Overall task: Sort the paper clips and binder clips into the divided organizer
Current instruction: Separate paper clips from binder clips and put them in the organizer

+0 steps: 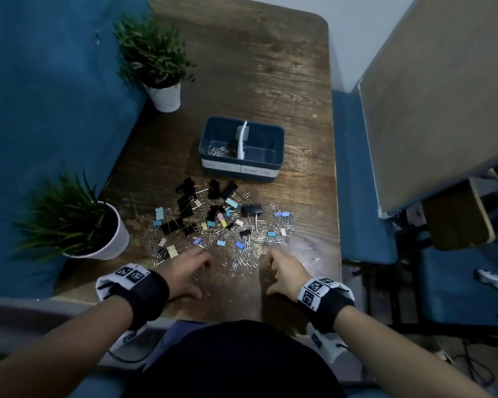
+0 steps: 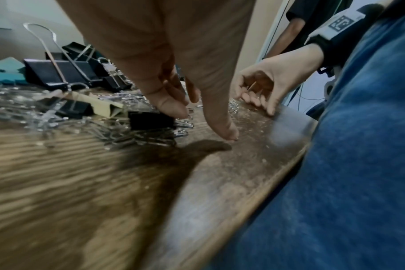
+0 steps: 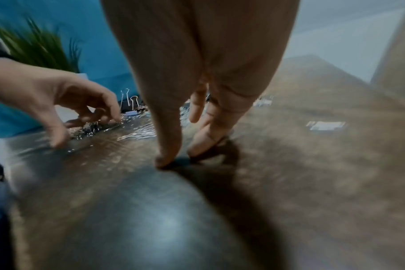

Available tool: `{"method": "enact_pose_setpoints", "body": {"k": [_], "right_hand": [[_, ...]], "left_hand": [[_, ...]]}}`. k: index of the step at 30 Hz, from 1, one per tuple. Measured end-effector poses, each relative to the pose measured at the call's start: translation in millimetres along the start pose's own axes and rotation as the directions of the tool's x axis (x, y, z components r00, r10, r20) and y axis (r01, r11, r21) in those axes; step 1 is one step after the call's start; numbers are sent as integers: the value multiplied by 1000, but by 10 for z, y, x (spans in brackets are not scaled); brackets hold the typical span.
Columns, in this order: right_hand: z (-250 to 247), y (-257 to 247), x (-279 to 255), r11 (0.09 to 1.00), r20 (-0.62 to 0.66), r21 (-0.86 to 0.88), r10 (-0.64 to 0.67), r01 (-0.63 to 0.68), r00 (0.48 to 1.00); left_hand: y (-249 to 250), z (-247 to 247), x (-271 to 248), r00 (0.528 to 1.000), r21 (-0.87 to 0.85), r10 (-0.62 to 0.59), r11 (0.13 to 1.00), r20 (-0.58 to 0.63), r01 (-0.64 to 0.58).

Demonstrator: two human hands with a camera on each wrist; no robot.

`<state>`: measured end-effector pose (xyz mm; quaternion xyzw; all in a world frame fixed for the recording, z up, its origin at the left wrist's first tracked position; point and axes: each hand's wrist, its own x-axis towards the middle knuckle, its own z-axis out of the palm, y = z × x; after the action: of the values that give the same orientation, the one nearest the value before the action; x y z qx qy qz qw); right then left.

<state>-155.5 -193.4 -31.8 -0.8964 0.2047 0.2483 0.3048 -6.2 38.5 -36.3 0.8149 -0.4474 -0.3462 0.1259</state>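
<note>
A mixed pile lies mid-table: silver paper clips (image 1: 245, 259) and black and pastel binder clips (image 1: 250, 209). Behind it stands the blue divided organizer (image 1: 281, 139), with paper clips (image 1: 219, 150) in its left compartment; the right one looks bare. My left hand (image 1: 202, 261) reaches down onto the pile's near left edge. Its fingertips touch paper clips (image 2: 118, 133) beside a black binder clip (image 2: 150, 119), and its thumb is on the wood. My right hand (image 1: 270, 259) sits at the pile's near right edge, thumb and fingertips (image 3: 201, 149) on the table. Neither hand plainly holds anything.
Two potted plants (image 1: 156, 53) (image 1: 69, 216) stand along the table's left side by a blue wall. A stray paper clip (image 1: 315, 259) lies right of my right hand. A blue chair (image 1: 362, 182) and a leaning board (image 1: 443, 96) are to the right.
</note>
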Motion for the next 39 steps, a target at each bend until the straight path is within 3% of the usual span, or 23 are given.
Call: {"method": "enact_pose_setpoints", "body": {"k": [4, 7, 11, 14, 17, 23, 26, 29, 35, 39], "right_hand": [[174, -196, 120, 988, -48, 156, 18, -11, 999], [177, -273, 188, 970, -103, 242, -3, 28, 995], [-24, -285, 99, 971, -256, 234, 16, 46, 967], [-76, -298, 68, 991, -203, 131, 17, 10, 979], [18, -411, 113, 998, -155, 66, -1, 11, 988], [191, -575, 217, 993, -157, 74, -84, 97, 984], [170, -533, 245, 998, -220, -4, -57, 57, 974], [175, -563, 281, 995, -179, -83, -61, 46, 982], [227, -721, 432, 997, -204, 74, -20, 36, 979], [220, -729, 433, 996, -218, 57, -52, 66, 974]], "left_hand": [[197, 99, 133, 998, 29, 54, 998, -25, -53], [324, 121, 206, 992, 47, 63, 997, -112, -58], [297, 74, 125, 973, 70, 23, 998, -231, -7], [251, 68, 35, 983, 186, -27, 981, -181, 61], [297, 84, 72, 988, 160, -82, 982, -132, 103], [450, 115, 284, 979, 112, -110, 985, -172, 130], [365, 59, 334, 971, 57, -86, 993, -224, 102], [252, -9, 329, 967, 2, -107, 994, -230, 110], [42, -127, 243, 948, 81, -161, 978, -275, 190], [118, -102, 219, 966, 115, -58, 989, -253, 90]]}}
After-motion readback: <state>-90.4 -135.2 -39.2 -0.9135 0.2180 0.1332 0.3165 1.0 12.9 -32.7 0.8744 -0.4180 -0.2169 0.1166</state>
